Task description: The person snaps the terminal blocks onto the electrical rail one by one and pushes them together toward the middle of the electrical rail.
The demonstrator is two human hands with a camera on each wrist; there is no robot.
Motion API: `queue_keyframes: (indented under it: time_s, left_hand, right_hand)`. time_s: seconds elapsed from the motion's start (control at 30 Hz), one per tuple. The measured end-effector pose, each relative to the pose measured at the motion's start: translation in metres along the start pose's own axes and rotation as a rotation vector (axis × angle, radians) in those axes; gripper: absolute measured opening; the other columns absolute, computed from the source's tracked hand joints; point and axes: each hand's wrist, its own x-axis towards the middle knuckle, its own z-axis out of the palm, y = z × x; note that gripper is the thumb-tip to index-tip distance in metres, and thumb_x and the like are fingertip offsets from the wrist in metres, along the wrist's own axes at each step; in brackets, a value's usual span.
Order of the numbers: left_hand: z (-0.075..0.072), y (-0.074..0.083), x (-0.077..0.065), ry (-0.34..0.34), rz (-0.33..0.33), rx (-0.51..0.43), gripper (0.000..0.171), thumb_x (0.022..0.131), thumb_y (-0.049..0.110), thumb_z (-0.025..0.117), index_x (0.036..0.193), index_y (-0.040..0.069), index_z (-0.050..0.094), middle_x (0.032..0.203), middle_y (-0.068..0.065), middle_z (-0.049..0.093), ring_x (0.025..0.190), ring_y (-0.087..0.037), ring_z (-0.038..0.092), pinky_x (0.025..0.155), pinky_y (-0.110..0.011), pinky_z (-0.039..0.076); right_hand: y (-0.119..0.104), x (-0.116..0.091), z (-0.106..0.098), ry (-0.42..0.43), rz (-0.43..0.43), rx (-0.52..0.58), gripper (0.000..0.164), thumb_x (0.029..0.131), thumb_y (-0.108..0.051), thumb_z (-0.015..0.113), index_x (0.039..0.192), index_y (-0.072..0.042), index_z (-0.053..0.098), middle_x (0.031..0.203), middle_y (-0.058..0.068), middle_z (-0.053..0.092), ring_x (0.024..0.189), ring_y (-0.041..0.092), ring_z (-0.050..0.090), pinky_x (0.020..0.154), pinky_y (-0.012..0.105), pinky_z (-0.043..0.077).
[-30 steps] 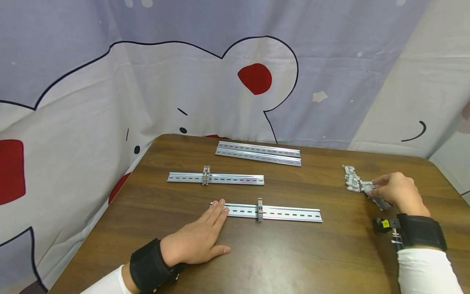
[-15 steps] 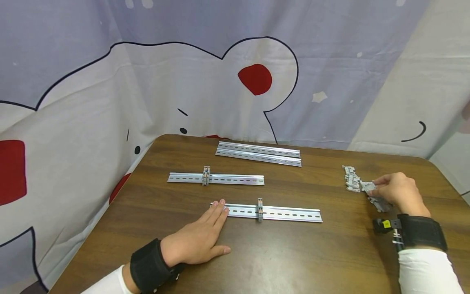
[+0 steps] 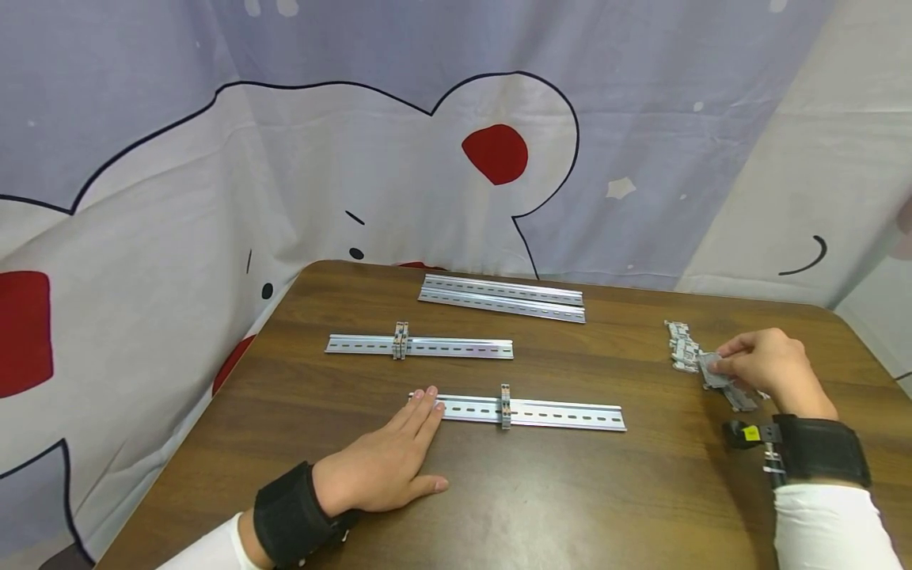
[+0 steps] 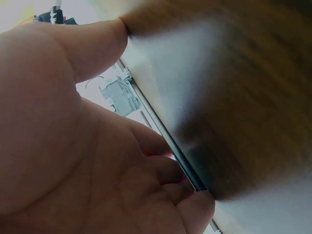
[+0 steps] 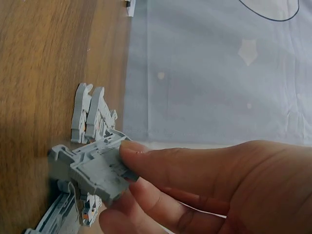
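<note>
My left hand (image 3: 388,459) lies flat, fingers straight, its fingertips on the left end of the nearest slotted metal DIN rail (image 3: 570,414). One terminal block (image 3: 506,407) sits upright on that rail, right of the fingers; the left wrist view shows it as a pale block (image 4: 119,96) beyond the palm. At the right of the table my right hand (image 3: 773,372) pinches a grey terminal block (image 5: 102,165) between thumb and fingers. Beneath and beside it are more loose terminal blocks (image 3: 684,348), partly hidden by the hand.
Behind the near rail lies another DIN rail (image 3: 456,348) carrying a few terminal blocks (image 3: 400,340) side by side. Two bare rails (image 3: 502,298) lie together near the back edge of the wooden table (image 3: 570,507). A printed curtain (image 3: 321,174) hangs behind.
My right fingers have lifted a terminal block slightly from the pile and turned it. The left hand and the rails have stayed in place.
</note>
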Motion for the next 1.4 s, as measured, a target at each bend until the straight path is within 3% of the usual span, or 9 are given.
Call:
queue_keyframes:
  time_s: [0.17, 0.37, 0.7, 1.4]
  left_hand:
    - [0.0, 0.0, 0.001, -0.003, 0.001, 0.003, 0.089, 0.096, 0.055, 0.049, 0.153, -0.005, 0.017, 0.161, -0.025, 0.002, 0.148, -0.037, 0.005, 0.117, -0.046, 0.021]
    - [0.001, 0.0, 0.001, 0.007, 0.005, 0.007, 0.089, 0.096, 0.055, 0.05, 0.153, -0.006, 0.018, 0.16, -0.025, 0.003, 0.148, -0.037, 0.006, 0.117, -0.046, 0.022]
    - [-0.001, 0.001, -0.001, 0.011, 0.011, 0.01, 0.088, 0.096, 0.054, 0.05, 0.152, -0.006, 0.018, 0.16, -0.026, 0.003, 0.148, -0.038, 0.007, 0.117, -0.046, 0.022]
    - [0.001, 0.0, -0.001, 0.002, 0.008, -0.001, 0.089, 0.096, 0.055, 0.049, 0.153, -0.005, 0.017, 0.161, -0.024, 0.001, 0.149, -0.036, 0.005, 0.117, -0.046, 0.021]
  right_hand:
    - [-0.004, -0.002, -0.001, 0.015, -0.007, -0.032, 0.035, 0.081, -0.029, 0.077, 0.099, 0.001, 0.072, 0.079, 0.005, 0.071, 0.071, 0.021, 0.061, 0.054, 0.031, 0.044]
    - [-0.011, -0.003, -0.004, -0.007, -0.033, -0.037, 0.036, 0.082, -0.029, 0.076, 0.099, 0.002, 0.071, 0.074, 0.004, 0.072, 0.065, 0.015, 0.065, 0.055, 0.032, 0.046]
    - [-0.024, -0.01, -0.008, -0.015, -0.063, -0.035, 0.037, 0.081, -0.029, 0.077, 0.1, 0.002, 0.071, 0.073, 0.001, 0.072, 0.065, 0.017, 0.068, 0.058, 0.033, 0.048]
    - [-0.061, -0.028, -0.014, -0.145, -0.112, -0.036, 0.042, 0.079, -0.033, 0.079, 0.097, 0.002, 0.066, 0.07, 0.001, 0.073, 0.065, 0.016, 0.072, 0.066, 0.035, 0.053]
